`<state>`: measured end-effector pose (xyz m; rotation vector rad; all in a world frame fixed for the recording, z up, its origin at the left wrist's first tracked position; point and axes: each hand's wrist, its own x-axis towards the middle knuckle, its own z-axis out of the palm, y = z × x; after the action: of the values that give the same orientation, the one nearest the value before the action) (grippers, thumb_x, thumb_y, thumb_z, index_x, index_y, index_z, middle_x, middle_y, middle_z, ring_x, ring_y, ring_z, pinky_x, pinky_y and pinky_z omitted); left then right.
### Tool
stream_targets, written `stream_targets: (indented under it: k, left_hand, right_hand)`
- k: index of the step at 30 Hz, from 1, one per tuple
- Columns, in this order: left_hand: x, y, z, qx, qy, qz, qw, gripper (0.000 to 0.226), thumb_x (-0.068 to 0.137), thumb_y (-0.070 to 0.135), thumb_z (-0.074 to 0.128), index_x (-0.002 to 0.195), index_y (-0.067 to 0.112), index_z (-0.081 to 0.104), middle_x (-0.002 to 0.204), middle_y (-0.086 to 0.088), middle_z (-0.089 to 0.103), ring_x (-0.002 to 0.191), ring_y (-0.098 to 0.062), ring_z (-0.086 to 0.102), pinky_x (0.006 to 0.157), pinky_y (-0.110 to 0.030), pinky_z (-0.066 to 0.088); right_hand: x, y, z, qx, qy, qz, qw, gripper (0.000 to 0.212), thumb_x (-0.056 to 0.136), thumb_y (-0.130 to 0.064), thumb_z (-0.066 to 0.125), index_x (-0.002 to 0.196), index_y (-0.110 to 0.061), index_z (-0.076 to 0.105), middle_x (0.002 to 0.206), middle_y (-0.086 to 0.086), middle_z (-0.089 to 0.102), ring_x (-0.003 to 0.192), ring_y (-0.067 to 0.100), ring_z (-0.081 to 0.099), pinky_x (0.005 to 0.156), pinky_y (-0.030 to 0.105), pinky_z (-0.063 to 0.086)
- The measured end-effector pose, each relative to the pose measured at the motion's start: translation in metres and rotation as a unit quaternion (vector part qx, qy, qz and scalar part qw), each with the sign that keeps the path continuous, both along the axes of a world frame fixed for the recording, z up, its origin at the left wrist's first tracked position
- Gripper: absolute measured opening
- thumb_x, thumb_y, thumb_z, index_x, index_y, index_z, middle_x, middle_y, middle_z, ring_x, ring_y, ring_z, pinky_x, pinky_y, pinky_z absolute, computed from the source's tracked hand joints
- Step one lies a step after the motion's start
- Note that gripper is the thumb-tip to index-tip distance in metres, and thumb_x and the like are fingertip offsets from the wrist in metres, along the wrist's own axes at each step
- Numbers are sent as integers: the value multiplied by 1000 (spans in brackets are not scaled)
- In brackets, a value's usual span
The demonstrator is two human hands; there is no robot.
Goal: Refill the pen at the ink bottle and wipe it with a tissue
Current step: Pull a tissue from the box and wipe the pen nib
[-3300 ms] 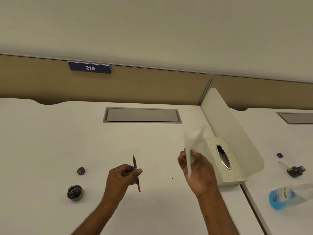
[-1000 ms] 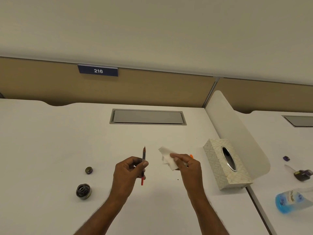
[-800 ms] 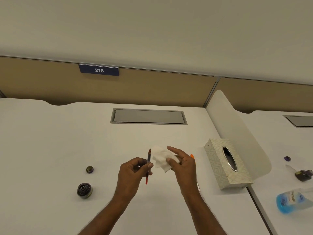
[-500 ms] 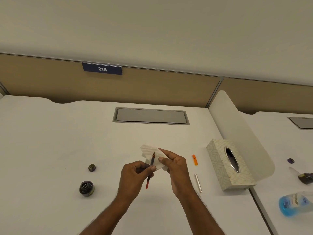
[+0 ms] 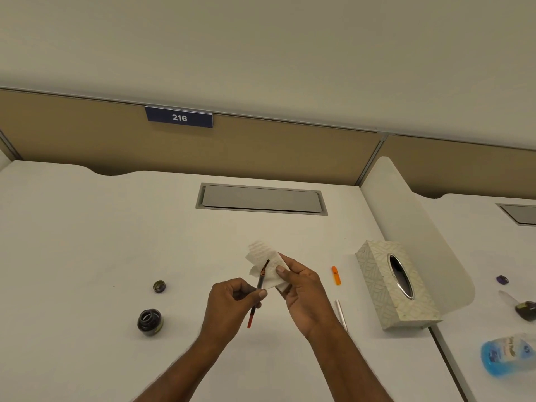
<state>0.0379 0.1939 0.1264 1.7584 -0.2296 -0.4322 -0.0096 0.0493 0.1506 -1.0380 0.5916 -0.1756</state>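
Far left on the white desk (image 5: 87, 242), an open ink bottle (image 5: 150, 318) stands upright, its small cap (image 5: 159, 286) lying apart just behind it. Both sit well to the left of the hands and are untouched.

At centre, the left hand (image 5: 229, 307) is closed on the pen (image 5: 259, 288), pinching the slim barrel between thumb and fingertips about mid-length. The pen is tilted, its red rear end pointing down toward the person below the hand, its dark front end rising up and to the right. That front end lies against the tissue (image 5: 266, 264); the exact tip is too small to make out.

The right hand (image 5: 301, 291) holds the crumpled white tissue, thumb on its front face, the other fingers curled behind it. The grip is closed on the paper, which stands up above the fingers. The two hands are just beside each other, raised above the desk surface.

To the right of the hands, a small orange piece (image 5: 336, 275) and a slender silver tube (image 5: 340, 313) lie separately on the desk. Further right, a patterned tissue box (image 5: 377, 274) rests against a white divider panel (image 5: 406, 204). Beyond the divider, on the neighbouring desk, lie a blue-tinted bottle (image 5: 506, 355) and a few small dark items.
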Motion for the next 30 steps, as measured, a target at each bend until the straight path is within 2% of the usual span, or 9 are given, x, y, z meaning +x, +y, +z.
stream_targets:
  k: [3,5,9,11,16,19,23,27,30]
  left_hand:
    - [-1,2,0,-8,2,-2,1000,13,76,18,81,69,10,73,64,-4,75,64,-21,73,60,-17,56]
    - [-1,4,1,-21,5,-1,1000,13,75,15,82,69,9,73,63,-6,74,64,-22,73,60,-18,56]
    - [-2,10,4,-43,13,9,999,11,76,12,81,71,6,73,64,-9,74,64,-23,73,61,-17,55]
    - [-2,13,5,-44,12,15,999,11,77,14,80,72,7,73,65,-9,75,65,-22,73,63,-17,55]
    - [2,17,6,-54,17,37,998,14,78,17,80,73,7,72,65,-10,74,66,-24,73,70,-24,58]
    - [3,18,7,-57,17,43,997,13,79,17,79,73,7,72,66,-10,74,66,-25,73,74,-31,59]
    - [4,17,6,-53,16,52,997,11,80,17,77,75,8,73,65,-9,74,66,-25,73,74,-32,59]
    - [6,17,5,-52,21,64,996,11,80,17,77,76,8,73,65,-8,74,65,-26,73,73,-33,60]
    - [6,17,4,-56,24,70,996,12,79,17,78,75,7,73,65,-10,74,65,-27,72,73,-34,60]
  right_hand:
    - [1,0,-1,9,12,-21,1000,23,95,-2,55,109,-15,68,105,4,76,99,22,71,80,25,59]
    - [1,0,-3,4,18,-34,999,20,96,-5,56,107,-14,69,103,4,77,101,24,70,88,31,58]
    - [-4,1,-10,-41,50,-61,996,14,95,-10,58,100,-14,70,102,7,73,106,29,64,95,42,53]
    - [-7,1,-14,-77,64,-67,993,14,95,-11,59,97,-18,71,101,6,73,106,29,63,92,43,53]
    - [-10,2,-12,-93,49,-58,993,19,94,-9,61,102,-21,73,108,2,74,102,27,65,74,31,58]
    - [-11,4,-10,-102,18,-47,994,25,95,-2,56,97,-18,75,103,4,75,101,27,66,74,30,58]
    - [-13,5,-6,-84,-8,-39,996,34,93,8,47,89,-10,76,97,7,73,95,25,65,71,29,56]
    - [-14,4,-8,-91,-17,-53,994,35,96,-2,43,88,-8,77,102,11,72,95,26,65,67,32,55]
    - [-15,3,-9,-139,0,-67,988,22,95,-9,56,88,-12,77,95,1,75,91,22,65,65,32,55]
